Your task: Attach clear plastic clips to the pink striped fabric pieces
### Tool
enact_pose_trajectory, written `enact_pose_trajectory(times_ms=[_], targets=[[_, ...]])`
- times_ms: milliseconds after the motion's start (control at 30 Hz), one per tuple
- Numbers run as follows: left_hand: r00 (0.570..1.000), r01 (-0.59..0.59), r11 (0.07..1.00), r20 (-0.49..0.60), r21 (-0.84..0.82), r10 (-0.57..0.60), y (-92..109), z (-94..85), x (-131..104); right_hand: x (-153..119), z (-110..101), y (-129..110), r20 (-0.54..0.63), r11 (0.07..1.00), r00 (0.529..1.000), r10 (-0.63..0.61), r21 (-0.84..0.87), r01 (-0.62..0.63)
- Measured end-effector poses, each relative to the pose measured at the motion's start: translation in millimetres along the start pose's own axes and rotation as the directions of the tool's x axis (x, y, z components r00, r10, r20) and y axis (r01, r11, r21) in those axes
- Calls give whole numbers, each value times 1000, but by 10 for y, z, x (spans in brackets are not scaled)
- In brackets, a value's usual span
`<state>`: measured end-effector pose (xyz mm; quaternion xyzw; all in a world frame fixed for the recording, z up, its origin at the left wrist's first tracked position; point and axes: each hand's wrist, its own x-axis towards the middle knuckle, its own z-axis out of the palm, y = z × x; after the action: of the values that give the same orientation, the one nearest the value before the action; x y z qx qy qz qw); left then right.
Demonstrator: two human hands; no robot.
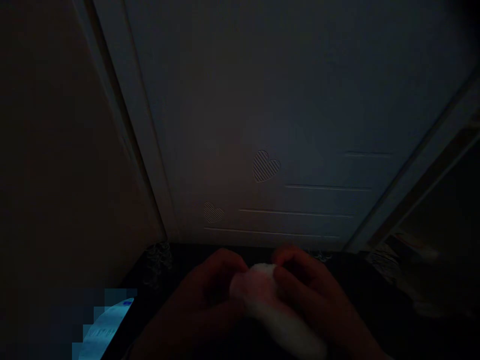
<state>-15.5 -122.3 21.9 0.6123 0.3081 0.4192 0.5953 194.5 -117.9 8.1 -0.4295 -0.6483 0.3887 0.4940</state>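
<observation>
A soft white cloth [277,315], long and sock-like in shape, hangs between my two hands low in the head view. A faint reddish glow lies on its upper end. My left hand [217,287] grips that end from the left, thumb below and fingers curled above. On the other side my right hand [307,282] pinches the cloth near its top with bent fingers. The lower end runs down to the right beneath my right hand. Darkness hides the fine detail of the cloth and the fingertips.
A pale panel [240,110] with embossed hearts and lines stands upright ahead, framed on both sides. A brownish surface [56,150] rises at left. A bright bluish patch [105,332], partly pixelated, shows at lower left. Dim, unclear items [412,250] lie at right.
</observation>
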Motion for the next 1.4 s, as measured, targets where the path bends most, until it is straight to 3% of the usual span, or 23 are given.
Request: enact_pose_trajectory(times_ms=[167,267,367,633,767,933,1200,1300,1400], targets=[[996,-6,999,-90,43,10,36,36,29,-44,17,-30,-128,971,963,-237,-66,230],[993,12,997,-117,75,-3,50,63,64,-73,64,-106,-21,945,947,-320,-75,318],[991,-8,999,-131,36,13,38,104,108,-66,137,-132,81,947,952,-296,-102,303],[988,-27,996,-156,-81,14,-128,179,162,12,190,0,-18,958,964,-265,-122,261],[996,-48,995,-76,-86,42,-175,117,157,26,167,-18,-116,968,961,-251,-45,247],[993,-67,997,-103,-31,63,-100,89,122,28,128,-22,-244,975,953,-181,83,207],[985,-94,988,-131,124,110,-46,115,75,42,113,9,-273,954,957,-95,250,166],[985,-96,990,-133,99,109,-46,106,82,56,116,14,-294,949,955,-51,282,137],[990,-66,997,-119,46,71,-58,110,75,61,120,-16,-289,905,955,62,419,68]])
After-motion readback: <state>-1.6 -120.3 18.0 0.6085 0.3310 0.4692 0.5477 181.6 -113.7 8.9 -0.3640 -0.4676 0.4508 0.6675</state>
